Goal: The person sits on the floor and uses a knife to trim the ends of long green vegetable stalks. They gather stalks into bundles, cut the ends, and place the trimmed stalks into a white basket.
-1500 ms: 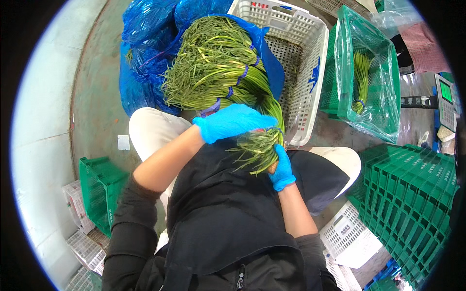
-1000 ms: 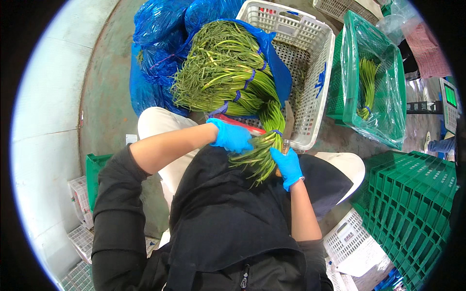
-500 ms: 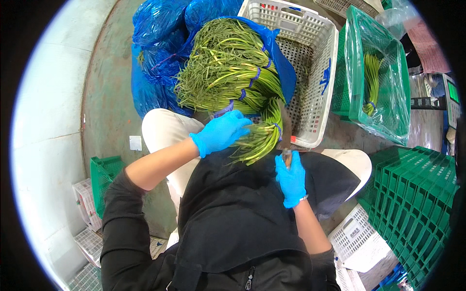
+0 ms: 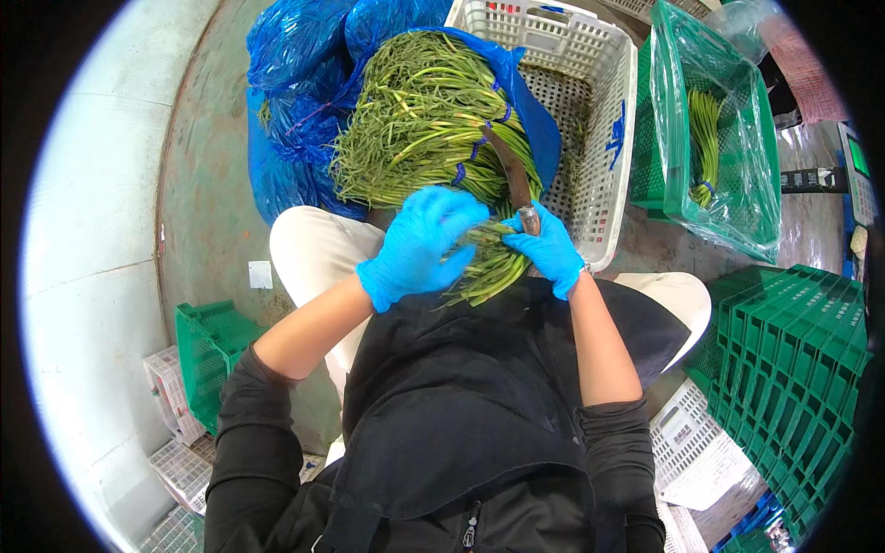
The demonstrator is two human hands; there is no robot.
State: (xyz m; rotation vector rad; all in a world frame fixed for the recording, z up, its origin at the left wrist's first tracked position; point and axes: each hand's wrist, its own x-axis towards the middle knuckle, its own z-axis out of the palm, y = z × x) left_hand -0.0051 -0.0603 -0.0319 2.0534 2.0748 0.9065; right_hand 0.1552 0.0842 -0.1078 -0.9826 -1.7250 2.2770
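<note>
My right hand (image 4: 544,251), gloved in blue, is closed on a knife (image 4: 510,164) with a dark curved blade pointing up over the banded green bunches. My left hand (image 4: 419,247), also gloved, has its fingers apart and bent over a leafy bunch (image 4: 489,276) between my hands, at the edge of my black apron. Whether its fingertips touch the leaves I cannot tell. Behind, a heap of long green stalks with purple bands (image 4: 415,120) lies in an open blue bag (image 4: 544,138), which is at the left side of a white perforated crate (image 4: 608,203).
Stuffed blue bags (image 4: 290,46) lie at the upper left. A lined green crate (image 4: 756,194) holding stalks stands right of the white crate, near a scale (image 4: 857,170). Stacked green crates (image 4: 788,378) are at the lower right, more crates (image 4: 207,369) at the left by a white wall (image 4: 97,258).
My right hand has moved up with the knife, whose blade now rises over the banded bunches. My left hand has shifted slightly up, its fingers spread over the leafy bunch.
</note>
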